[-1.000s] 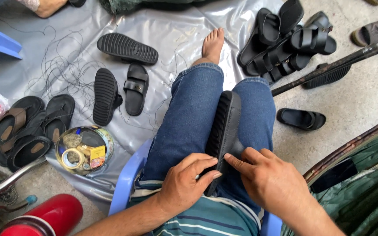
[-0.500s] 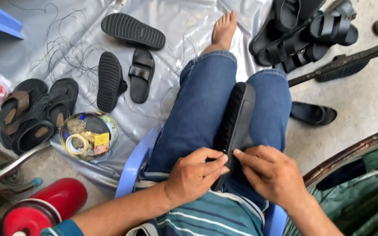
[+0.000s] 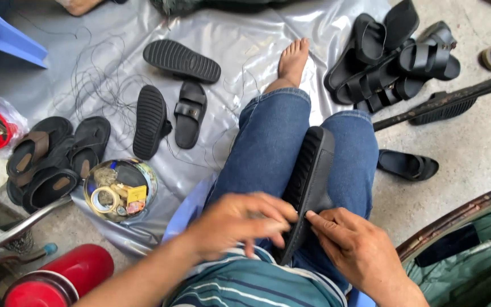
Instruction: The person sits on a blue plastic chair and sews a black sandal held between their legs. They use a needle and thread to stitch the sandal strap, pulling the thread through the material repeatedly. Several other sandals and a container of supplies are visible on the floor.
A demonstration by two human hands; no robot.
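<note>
Above grey plastic sheeting [image 3: 115, 34], left hand [image 3: 240, 224] and right hand [image 3: 356, 250] pinch a black ribbed sandal sole [image 3: 311, 182] on edge.

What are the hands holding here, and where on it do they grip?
A black sandal, standing on edge between the knees. Both hands grip its near end: the left hand over the ribbed sole side, the right hand pinching the other side.

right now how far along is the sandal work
In hand: the left hand and right hand work the edge of a black sandal clamped between the knees. A pile of strapped sandals looks finished. Loose soles and a strap piece on the plastic sheet seem left.
</note>
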